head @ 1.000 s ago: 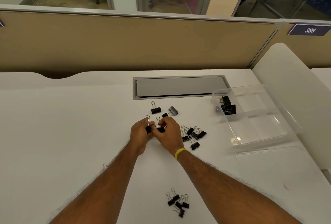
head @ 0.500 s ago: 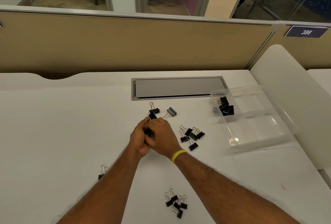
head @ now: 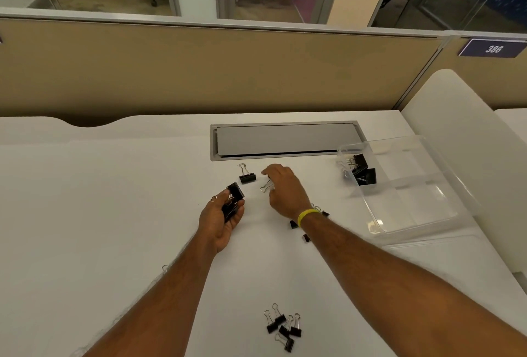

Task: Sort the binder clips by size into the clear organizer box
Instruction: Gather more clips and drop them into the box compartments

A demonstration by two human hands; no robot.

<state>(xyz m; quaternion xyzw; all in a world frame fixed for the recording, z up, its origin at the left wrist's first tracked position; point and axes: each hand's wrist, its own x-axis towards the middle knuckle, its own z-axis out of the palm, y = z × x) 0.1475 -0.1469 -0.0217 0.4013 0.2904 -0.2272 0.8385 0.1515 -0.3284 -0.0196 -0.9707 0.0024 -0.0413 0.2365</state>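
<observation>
Your hands, locked together half a second ago, have come apart. Your left hand (head: 222,221) lies palm up, fingers curled round a few black metal binder clips (head: 235,192). Your right hand (head: 285,190) has reached further out and arches over a silver-handled clip (head: 266,185) on the white worktop (head: 114,214) (whether it actually grips that clip, I cannot tell). One black clip (head: 247,176) lies just left of it, apart. Small black clips (head: 293,224) peek out beside your yellow wristband (head: 308,215), and a near cluster of clips (head: 282,328) sits between your forearms. The clear plastic organizer box (head: 413,211) stands to the right, with large black clips (head: 361,171) in its far-left compartment, near the grey hatch (head: 285,140).
</observation>
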